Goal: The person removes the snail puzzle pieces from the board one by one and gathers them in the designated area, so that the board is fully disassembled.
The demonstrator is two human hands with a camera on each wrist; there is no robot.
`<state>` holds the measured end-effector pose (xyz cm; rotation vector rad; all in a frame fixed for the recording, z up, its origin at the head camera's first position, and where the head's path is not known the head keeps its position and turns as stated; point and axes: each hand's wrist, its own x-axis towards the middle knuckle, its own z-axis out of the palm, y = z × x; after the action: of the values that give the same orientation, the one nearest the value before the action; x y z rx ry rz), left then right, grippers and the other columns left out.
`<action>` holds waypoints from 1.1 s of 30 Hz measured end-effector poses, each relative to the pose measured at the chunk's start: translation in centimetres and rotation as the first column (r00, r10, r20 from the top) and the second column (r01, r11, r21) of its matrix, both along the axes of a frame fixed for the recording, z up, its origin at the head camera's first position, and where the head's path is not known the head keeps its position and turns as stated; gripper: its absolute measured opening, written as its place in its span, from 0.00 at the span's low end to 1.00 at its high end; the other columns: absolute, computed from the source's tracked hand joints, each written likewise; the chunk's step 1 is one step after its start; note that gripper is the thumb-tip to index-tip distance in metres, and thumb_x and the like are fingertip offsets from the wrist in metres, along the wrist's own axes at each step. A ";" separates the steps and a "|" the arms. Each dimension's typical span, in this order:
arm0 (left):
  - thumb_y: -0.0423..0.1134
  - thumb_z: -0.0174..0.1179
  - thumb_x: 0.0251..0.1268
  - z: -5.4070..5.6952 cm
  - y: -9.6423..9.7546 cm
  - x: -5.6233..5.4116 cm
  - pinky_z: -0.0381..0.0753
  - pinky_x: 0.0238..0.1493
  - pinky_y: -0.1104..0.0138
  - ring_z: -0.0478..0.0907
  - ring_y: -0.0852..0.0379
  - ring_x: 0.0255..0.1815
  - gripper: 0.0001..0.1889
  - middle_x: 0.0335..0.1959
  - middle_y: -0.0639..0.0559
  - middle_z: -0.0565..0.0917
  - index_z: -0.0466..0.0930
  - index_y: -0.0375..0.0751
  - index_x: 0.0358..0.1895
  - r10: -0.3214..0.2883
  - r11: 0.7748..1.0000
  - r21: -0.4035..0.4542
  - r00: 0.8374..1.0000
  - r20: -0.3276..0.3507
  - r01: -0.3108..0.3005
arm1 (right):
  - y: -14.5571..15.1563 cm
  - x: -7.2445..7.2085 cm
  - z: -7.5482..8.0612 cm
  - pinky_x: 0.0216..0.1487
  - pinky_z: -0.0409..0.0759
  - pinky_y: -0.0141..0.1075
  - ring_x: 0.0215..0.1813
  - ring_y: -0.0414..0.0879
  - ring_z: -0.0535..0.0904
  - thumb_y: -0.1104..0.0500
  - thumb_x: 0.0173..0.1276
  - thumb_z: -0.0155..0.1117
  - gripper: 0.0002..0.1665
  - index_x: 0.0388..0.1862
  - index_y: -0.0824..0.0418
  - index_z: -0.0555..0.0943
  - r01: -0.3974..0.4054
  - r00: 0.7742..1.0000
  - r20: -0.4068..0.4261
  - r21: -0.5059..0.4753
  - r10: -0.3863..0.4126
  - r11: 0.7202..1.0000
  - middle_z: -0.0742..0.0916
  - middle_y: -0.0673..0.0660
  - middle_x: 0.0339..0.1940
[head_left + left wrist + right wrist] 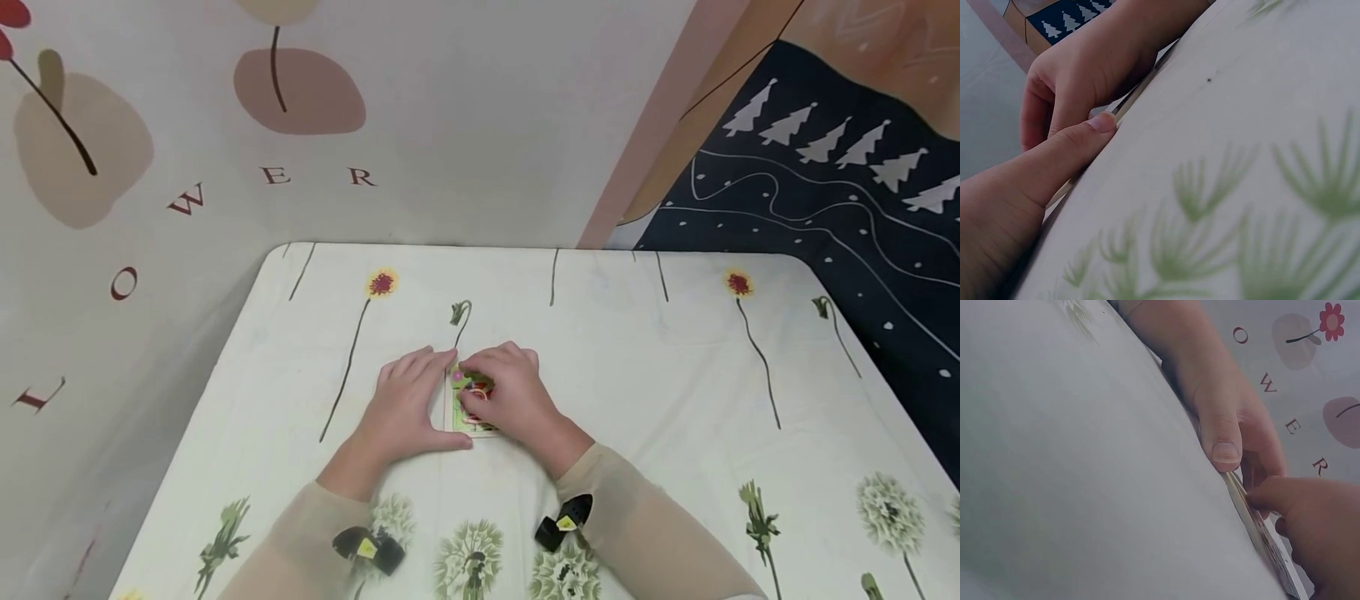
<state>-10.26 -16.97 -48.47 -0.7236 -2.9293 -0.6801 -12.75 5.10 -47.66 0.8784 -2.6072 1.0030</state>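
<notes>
A small flat picture puzzle (459, 423) in green, red and pink, with a pale border, lies on the cloth. My left hand (408, 400) frames its left side, fingers straight along the far left and thumb along the near edge. In the left wrist view that thumb (1102, 122) rests at the board's edge. Over the puzzle's right part, my right hand (513, 392) bends down, thumb and forefinger pinching a small red-and-white puzzle piece (477, 392) at the board's surface. The hand covers much of the picture. From the right wrist, the puzzle's thin edge (1272, 547) shows beneath the fingers.
A white flower-print cloth (660, 375) covers the table. Behind it stands a pale wall (480, 125) with printed letters and shapes; a dark tree-print fabric (810, 183) hangs at the right. Each sleeve carries a small black device (564, 523) at the wrist.
</notes>
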 end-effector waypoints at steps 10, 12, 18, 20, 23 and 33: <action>0.81 0.74 0.40 0.2 0.0 0.2 0.60 0.71 0.38 0.60 0.42 0.81 0.67 0.79 0.48 0.71 0.64 0.46 0.83 0.013 1.000 -0.009 1.000 0.016 -0.012 | 0.6 -0.1 -0.1 0.51 0.68 0.51 0.47 0.45 0.81 0.53 0.60 0.85 0.19 0.50 0.53 0.93 0.061 0.998 0.004 -0.003 -0.061 0.998 0.93 0.47 0.47; 0.81 0.74 0.40 0.3 -0.1 0.2 0.61 0.71 0.39 0.60 0.42 0.81 0.67 0.79 0.48 0.71 0.64 0.46 0.83 0.016 1.000 -0.014 1.000 0.018 -0.016 | 0.9 -0.2 -0.1 0.51 0.68 0.50 0.45 0.44 0.82 0.52 0.61 0.84 0.17 0.49 0.52 0.94 0.069 0.997 -0.021 0.003 -0.069 0.998 0.93 0.46 0.46; 0.81 0.74 0.39 0.3 0.0 0.0 0.61 0.71 0.39 0.60 0.43 0.82 0.68 0.79 0.49 0.71 0.63 0.46 0.83 0.012 1.000 -0.009 1.000 0.023 -0.011 | 3.0 -0.8 -0.3 0.52 0.70 0.48 0.45 0.42 0.81 0.55 0.59 0.86 0.19 0.50 0.53 0.94 0.028 0.999 0.027 -0.040 -0.027 0.999 0.93 0.47 0.47; 0.81 0.74 0.39 0.2 0.0 -0.1 0.61 0.72 0.40 0.59 0.43 0.82 0.68 0.79 0.49 0.71 0.63 0.47 0.83 0.015 1.000 -0.010 1.000 0.024 -0.015 | 3.7 -1.0 -0.2 0.52 0.71 0.48 0.45 0.41 0.82 0.57 0.60 0.86 0.19 0.50 0.54 0.94 0.015 0.999 0.049 -0.060 -0.012 0.998 0.93 0.46 0.47; 0.81 0.75 0.38 0.2 0.0 -0.1 0.61 0.72 0.40 0.59 0.43 0.82 0.68 0.79 0.50 0.71 0.63 0.47 0.83 0.023 1.000 -0.007 0.999 0.027 -0.022 | 5.0 -1.4 -0.1 0.52 0.72 0.47 0.44 0.40 0.82 0.57 0.61 0.85 0.18 0.51 0.54 0.94 0.008 0.998 0.057 -0.082 -0.004 0.997 0.93 0.46 0.47; 0.79 0.77 0.37 0.1 0.0 -0.1 0.60 0.73 0.41 0.60 0.43 0.82 0.67 0.79 0.52 0.71 0.65 0.47 0.83 0.021 1.000 -0.003 0.999 0.030 -0.021 | 10.5 -1.2 -0.6 0.56 0.78 0.44 0.52 0.46 0.84 0.60 0.63 0.84 0.20 0.55 0.57 0.93 0.065 0.994 0.089 -0.077 -0.058 0.995 0.92 0.49 0.52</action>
<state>-10.34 -16.94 -48.41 -0.6883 -2.9607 -0.6912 -13.93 15.64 -48.27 0.7467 -2.6275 1.1439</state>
